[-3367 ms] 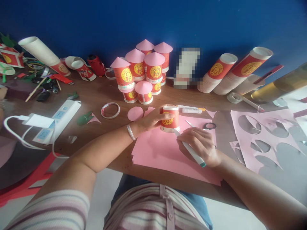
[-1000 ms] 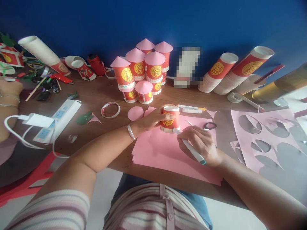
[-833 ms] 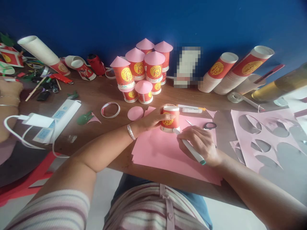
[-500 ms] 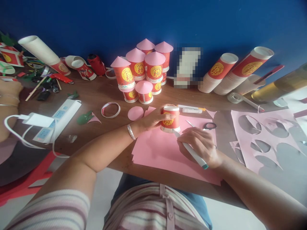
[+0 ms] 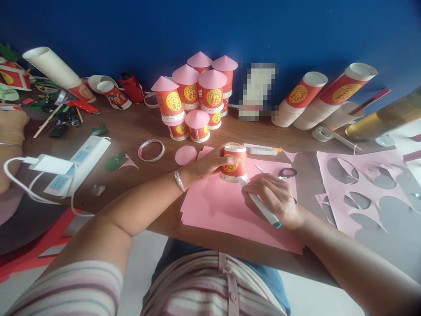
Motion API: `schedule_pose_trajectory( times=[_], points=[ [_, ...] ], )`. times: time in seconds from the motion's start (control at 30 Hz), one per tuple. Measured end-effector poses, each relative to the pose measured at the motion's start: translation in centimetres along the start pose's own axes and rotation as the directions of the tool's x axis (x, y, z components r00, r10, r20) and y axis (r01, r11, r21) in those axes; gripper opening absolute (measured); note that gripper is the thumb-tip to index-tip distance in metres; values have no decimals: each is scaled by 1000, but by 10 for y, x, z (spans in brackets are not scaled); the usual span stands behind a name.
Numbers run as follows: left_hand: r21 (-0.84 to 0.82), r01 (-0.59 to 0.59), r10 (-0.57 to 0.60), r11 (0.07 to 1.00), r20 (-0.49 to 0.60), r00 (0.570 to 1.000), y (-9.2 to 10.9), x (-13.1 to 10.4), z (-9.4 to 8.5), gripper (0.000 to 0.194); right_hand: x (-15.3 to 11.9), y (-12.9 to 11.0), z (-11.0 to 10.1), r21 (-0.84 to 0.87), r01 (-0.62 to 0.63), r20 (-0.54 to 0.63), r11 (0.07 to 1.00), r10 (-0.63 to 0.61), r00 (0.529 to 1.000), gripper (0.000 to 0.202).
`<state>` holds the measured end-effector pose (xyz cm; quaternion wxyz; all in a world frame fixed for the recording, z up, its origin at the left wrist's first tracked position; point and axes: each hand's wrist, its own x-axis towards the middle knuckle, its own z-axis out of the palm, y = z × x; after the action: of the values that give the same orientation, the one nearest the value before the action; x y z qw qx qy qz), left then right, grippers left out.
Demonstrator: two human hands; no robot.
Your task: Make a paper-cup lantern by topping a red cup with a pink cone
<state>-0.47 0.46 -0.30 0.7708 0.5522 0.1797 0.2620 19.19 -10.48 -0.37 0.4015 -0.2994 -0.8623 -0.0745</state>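
Observation:
My left hand (image 5: 215, 161) is wrapped round a red paper cup (image 5: 239, 165) with a yellow emblem, its white rim facing down over the pink paper sheets (image 5: 210, 206). Short dark marks show on that rim. In my right hand (image 5: 274, 199) is a white marker (image 5: 263, 208) with a green end, its tip touching the cup's lower rim. Scissors (image 5: 287, 173) lie behind my right hand, partly hidden by it. Two pens (image 5: 263, 151) rest just behind the cup, and a pink paper circle (image 5: 186, 155) lies left of it.
Red cups with pink cone tops (image 5: 212, 94) stand at the back. Cup stacks (image 5: 302, 94) lean at the back right. Cut pink paper (image 5: 335, 193) lies right; a tape ring (image 5: 151, 150) and power strip (image 5: 79, 164) lie left. Another person's arm (image 5: 11, 145) shows at the left edge.
My right hand and the marker have shifted slightly left, and the marker's green end has moved a little left and up. My left hand keeps its hold on the cup.

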Motion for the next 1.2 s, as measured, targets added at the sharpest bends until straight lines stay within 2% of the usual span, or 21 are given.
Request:
schedule_pose_trajectory(
  times=[0.2, 0.47, 0.57, 0.63, 0.73, 0.83, 1.03, 1.2],
  points=[
    [-9, 38, -38, 999, -39, 999, -1, -1, -1, 35, 4, -1, -1, -8, 4, -2, 1000, -4, 1000, 30],
    [2, 15, -15, 1000, -63, 998, -1, -4, -3, 28, -1, 0, -2, 18, 49, -56, 999, -48, 997, 24],
    [-75, 24, -31, 997, -93, 995, -2, -5, -6, 30, -3, 4, -2, -15, 55, -51, 998, -55, 997, 23],
    [-144, 36, -53, 989, -121, 991, -4, -5, -9, 34, -5, 8, -1, -39, 18, -73, 999, -20, 997, 22],
    [-216, 41, -80, 975, -171, 982, -7, -6, -13, 33, -12, 15, 5, -88, -122, -149, 989, 108, 983, 25],
    [-264, 19, -63, 964, -159, 985, -9, -5, -14, 36, -18, 22, 12, -143, -214, -189, 966, 186, 964, 29],
    [-279, -54, 18, 959, -132, 991, -10, -1, -16, 42, -18, 32, 15, -101, -216, -148, 971, 200, 969, 20],
    [-302, 2, -28, 953, -81, 996, -9, -2, -21, 54, -18, 35, 12, -79, -119, -64, 990, 115, 991, 21]
  ],
)
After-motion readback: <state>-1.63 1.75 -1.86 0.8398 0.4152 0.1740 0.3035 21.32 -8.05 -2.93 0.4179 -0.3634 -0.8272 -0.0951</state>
